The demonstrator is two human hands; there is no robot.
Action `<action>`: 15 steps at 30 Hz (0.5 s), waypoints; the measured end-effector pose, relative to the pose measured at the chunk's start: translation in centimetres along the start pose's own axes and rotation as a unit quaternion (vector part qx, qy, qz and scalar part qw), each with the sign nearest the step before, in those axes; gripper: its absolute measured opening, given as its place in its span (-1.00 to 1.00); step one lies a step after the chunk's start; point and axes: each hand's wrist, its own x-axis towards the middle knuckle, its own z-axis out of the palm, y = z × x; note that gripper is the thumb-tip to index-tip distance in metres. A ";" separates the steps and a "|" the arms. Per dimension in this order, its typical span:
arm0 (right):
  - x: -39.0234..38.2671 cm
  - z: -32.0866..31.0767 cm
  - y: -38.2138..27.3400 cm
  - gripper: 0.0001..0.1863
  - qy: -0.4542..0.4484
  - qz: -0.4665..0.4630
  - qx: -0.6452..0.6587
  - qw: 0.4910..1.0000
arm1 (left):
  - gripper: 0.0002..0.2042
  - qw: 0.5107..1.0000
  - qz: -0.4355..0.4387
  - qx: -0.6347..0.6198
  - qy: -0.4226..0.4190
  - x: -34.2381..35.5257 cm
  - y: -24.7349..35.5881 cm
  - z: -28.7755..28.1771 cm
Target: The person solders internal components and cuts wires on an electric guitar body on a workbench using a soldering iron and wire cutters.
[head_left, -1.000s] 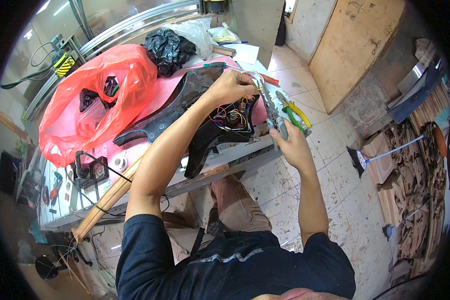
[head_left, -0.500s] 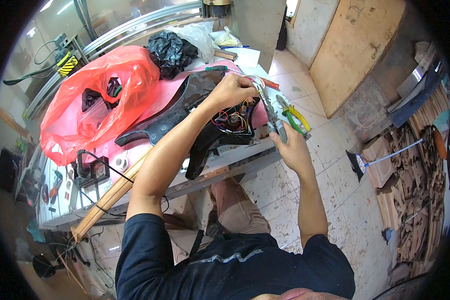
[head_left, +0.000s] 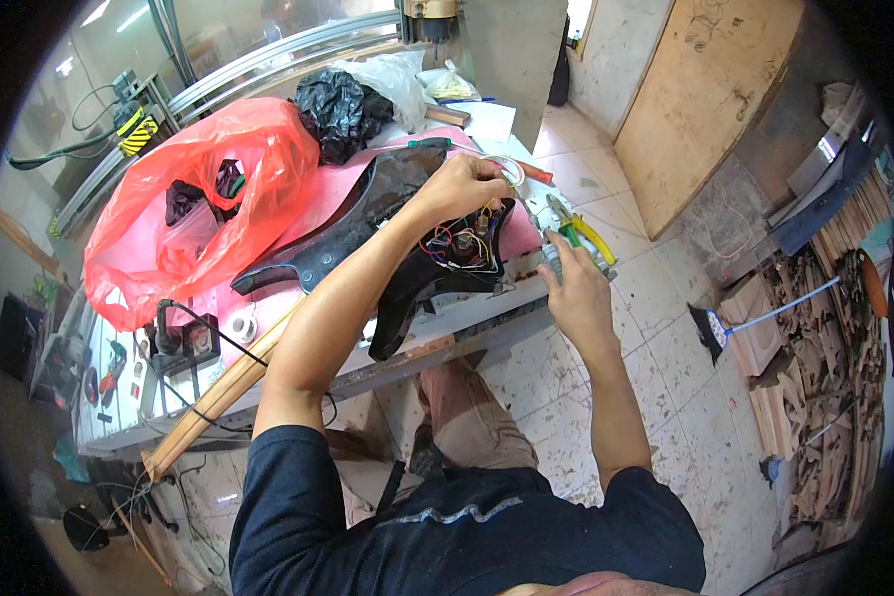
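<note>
A black electric guitar body [head_left: 363,211] lies on a pink sheet on the bench, with a tangle of coloured wires [head_left: 464,246] in its open cavity. My left hand [head_left: 464,187] is closed in a pinch above that cavity, on a thin pale wire [head_left: 513,167]. Low over the bench's right end, my right hand [head_left: 579,296] has its thumb and fingers about grey-handled pliers [head_left: 552,260], whose jaws are blurred. Right beside its fingers lie cutting pliers with green and yellow handles [head_left: 594,236]. My left forearm hides part of the guitar body.
A red plastic bag [head_left: 268,134] with dark contents stands at the left, beside a black bag [head_left: 340,104]. A green-handled screwdriver [head_left: 429,143] lies behind the guitar body. Wooden strips [head_left: 214,402] jut past the bench's front edge. A broom [head_left: 710,330] and stacked wood offcuts are at the right.
My right hand has moved slightly right, bringing the grey-handled pliers down and away from my left hand, toward the green and yellow pliers. The left hand stays nearly in place.
</note>
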 end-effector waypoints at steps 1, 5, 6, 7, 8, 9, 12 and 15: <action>-0.1 0.1 0.0 -0.44 0.022 -0.011 -0.043 0.999 | -0.78 1.000 -0.011 -0.005 -0.006 0.0 0.1 0.0; 0.2 0.1 -0.3 -0.37 0.059 -0.030 -0.134 0.989 | -0.79 0.999 0.000 -0.029 -0.015 0.0 -0.9 0.0; 0.4 0.2 -0.2 -0.37 0.061 -0.031 -0.133 0.989 | -0.79 0.999 -0.002 -0.048 -0.015 0.1 -1.4 0.1; 0.5 0.5 0.3 -0.36 0.078 -0.049 -0.167 0.982 | -0.79 0.997 -0.003 -0.069 -0.015 0.1 -1.5 0.2; 0.7 0.6 0.6 -0.34 0.095 -0.067 -0.200 0.973 | -0.80 0.997 -0.005 -0.071 -0.016 0.2 -1.6 0.3; 0.8 0.7 0.8 -0.34 0.097 -0.068 -0.201 0.972 | -0.80 0.997 -0.004 -0.071 -0.015 0.2 -1.8 0.4; 1.2 0.7 1.0 -0.35 0.105 -0.067 -0.223 0.967 | -0.79 0.995 -0.008 -0.098 -0.008 0.3 -2.2 0.6; 1.5 0.8 1.4 -0.36 0.117 -0.063 -0.229 0.964 | -0.78 0.996 -0.032 -0.082 0.009 0.3 -1.6 1.0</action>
